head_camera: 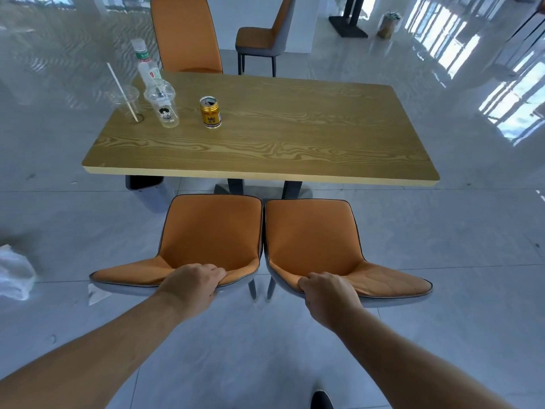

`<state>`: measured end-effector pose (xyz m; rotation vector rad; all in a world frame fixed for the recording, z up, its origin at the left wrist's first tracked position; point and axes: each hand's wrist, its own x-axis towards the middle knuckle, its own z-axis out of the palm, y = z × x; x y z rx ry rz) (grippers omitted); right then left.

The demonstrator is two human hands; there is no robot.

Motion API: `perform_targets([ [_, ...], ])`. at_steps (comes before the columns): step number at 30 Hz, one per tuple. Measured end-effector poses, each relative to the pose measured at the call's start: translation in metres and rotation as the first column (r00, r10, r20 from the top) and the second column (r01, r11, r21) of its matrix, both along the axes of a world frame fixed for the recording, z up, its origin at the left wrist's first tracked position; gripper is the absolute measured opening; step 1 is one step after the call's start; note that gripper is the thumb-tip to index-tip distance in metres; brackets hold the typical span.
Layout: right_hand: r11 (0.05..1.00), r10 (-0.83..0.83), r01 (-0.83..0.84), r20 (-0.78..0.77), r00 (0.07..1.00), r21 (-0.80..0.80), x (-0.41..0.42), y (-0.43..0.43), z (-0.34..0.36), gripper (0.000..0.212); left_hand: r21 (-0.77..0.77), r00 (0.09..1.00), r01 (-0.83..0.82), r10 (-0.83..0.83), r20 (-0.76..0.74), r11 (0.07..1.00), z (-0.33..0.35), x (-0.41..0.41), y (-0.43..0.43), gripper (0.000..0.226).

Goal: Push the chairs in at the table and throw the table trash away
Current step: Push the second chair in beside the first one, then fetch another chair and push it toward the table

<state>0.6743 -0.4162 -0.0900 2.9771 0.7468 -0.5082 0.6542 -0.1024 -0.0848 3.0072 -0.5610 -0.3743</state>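
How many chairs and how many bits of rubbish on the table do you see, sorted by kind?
Orange chairs: 4
Clear plastic cups: 2
Plastic bottle: 1
Gold can: 1
Straw: 1
Total: 9

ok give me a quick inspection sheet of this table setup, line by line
surface: wood table, mostly bare
job's things: two near chairs, left chair and right chair, side by side, not pushed in; far chair at the table; fourth chair stands away
clutter: can, opened; bottle; cup; cup with straw, all at the far left corner
grippers: left hand grips the left chair's back, right hand the right chair's, fingers curled over the tops
cables: nothing seen
surroundings: glossy tile floor; white bag on the floor at left
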Motion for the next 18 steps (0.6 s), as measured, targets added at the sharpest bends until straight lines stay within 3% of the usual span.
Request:
perform_targets([
  [2,1.0,-0.007,0.006,-0.063,0.998,-0.015,0.004,0.002,0.007,0.012,0.06,0.996,-0.026,0.031,-0.088,0.998,0.01,0.006,-0.007,0.026],
  [5,0.986,-0.161,0.165,-0.143,0.977,0.017,0.019,0.001,0.045,0.057,0.028,0.987,-0.108,0.111,-0.113,0.994,0.051,0.027,-0.024,0.054],
  [7,0.936,-0.296,0.292,-0.012,0.955,0.194,0.035,-0.011,0.091,0.071,-0.108,0.984,-0.179,0.18,-0.005,0.978,0.099,0.052,-0.039,0.065],
  [10,0.87,-0.404,0.293,0.232,0.885,0.397,0.063,-0.05,0.187,0.072,-0.219,0.964,-0.161,0.201,0.173,0.962,0.195,0.097,-0.073,0.076],
  [15,0.861,-0.474,0.25,0.523,0.708,0.442,0.085,-0.146,0.358,0.083,-0.309,0.886,-0.037,0.174,0.429,0.95,0.362,0.152,-0.169,0.093],
  [18,0.878,-0.469,0.238,0.643,0.605,0.416,0.079,-0.22,0.434,0.087,-0.345,0.835,0.111,0.101,0.541,0.932,0.442,0.165,-0.254,0.091],
])
